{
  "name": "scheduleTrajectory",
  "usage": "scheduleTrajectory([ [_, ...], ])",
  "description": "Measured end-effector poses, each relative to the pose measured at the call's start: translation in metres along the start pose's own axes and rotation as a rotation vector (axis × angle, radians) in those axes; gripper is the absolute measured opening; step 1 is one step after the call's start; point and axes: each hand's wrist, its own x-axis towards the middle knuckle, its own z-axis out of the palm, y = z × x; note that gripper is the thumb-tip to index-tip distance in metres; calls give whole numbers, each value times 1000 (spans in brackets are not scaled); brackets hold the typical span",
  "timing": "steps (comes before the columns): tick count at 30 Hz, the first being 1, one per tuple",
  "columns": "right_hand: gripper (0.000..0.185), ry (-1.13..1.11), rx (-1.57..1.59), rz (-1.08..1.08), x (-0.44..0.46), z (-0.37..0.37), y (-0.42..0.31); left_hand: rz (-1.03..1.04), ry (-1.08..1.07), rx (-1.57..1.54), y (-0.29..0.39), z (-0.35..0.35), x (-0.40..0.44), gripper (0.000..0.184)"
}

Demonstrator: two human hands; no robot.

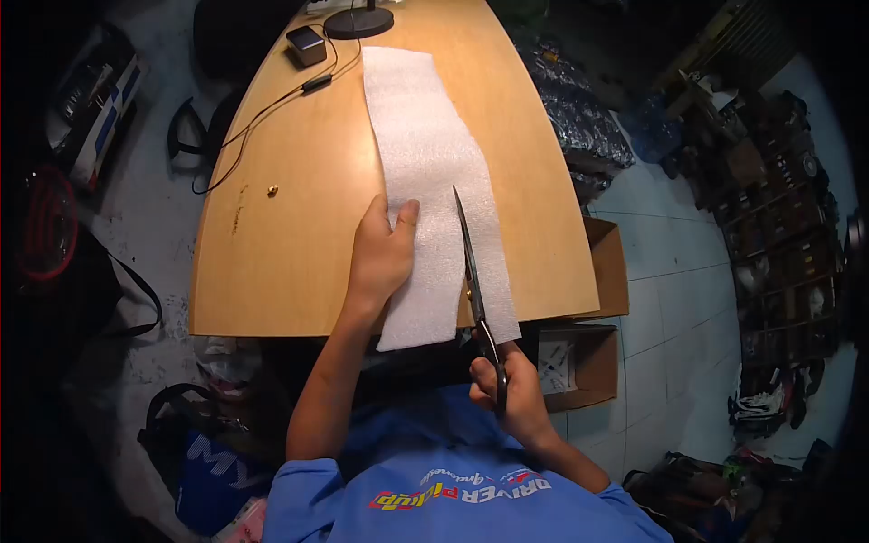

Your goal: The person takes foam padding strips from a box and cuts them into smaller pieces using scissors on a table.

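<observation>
A long white foam sheet [421,154] lies lengthwise on the wooden table, its near end hanging slightly past the front edge. My left hand [384,249] grips the sheet's left edge, thumb on top and fingers hidden beneath. In my right hand [507,389] are black-handled scissors [474,281], pointing away from me with the blades on the sheet. A cut runs from the sheet's near edge up to the blades, parting a narrow strip on the right from the wider left part.
At the table's [299,253] far end stand a black round base [359,23] and a dark box [306,45] with cables. A small brass-coloured piece [272,191] lies on the left. Cardboard boxes [597,366] stand below the right edge; a blue bag [213,480] is lower left.
</observation>
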Motion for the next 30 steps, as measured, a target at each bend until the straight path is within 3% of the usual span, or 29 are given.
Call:
scheduleTrajectory([
  [6,47,4,-19,15,-2,1,-2,-19,-13,31,-2,-3,2,32],
  [9,45,-4,-71,0,-5,0,-1,-397,-50,-129,27,-16,13,36],
  [12,45,-20,-134,0,-9,1,-1,-307,32,-143,30,-8,23,38],
  [14,46,-25,-143,6,-7,0,3,-256,82,6,20,-1,23,36],
  [17,48,-10,3,-29,-9,2,-2,-158,113,100,11,3,24,35],
  [30,55,-82,196,9,-9,-2,-4,37,195,64,12,5,14,28],
])
